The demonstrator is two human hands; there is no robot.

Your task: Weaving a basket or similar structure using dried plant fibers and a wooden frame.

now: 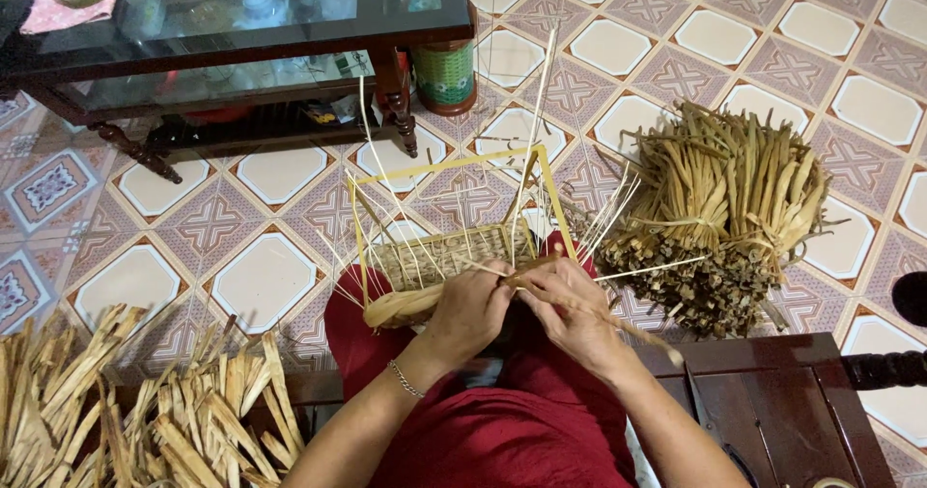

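Observation:
A half-woven basket [439, 254] on a yellow wire frame [454, 165] rests on my red-clad knees, thin pale ribs sticking up from it. My left hand [470, 309] grips a flat dried fibre strand [401, 306] against the basket's near edge. My right hand [570, 306] pinches the same strand beside it, with a thin stick [645, 268] running off to the right. A bracelet sits on my left wrist.
A big bundle of dried stalks [724, 213] lies on the tiled floor at right. Loose dried strips [145, 411] are piled at lower left. A glass-topped dark wood table [241, 39] stands behind, a green-patterned container [445, 73] beside its leg. Dark wooden furniture [772, 401] is at lower right.

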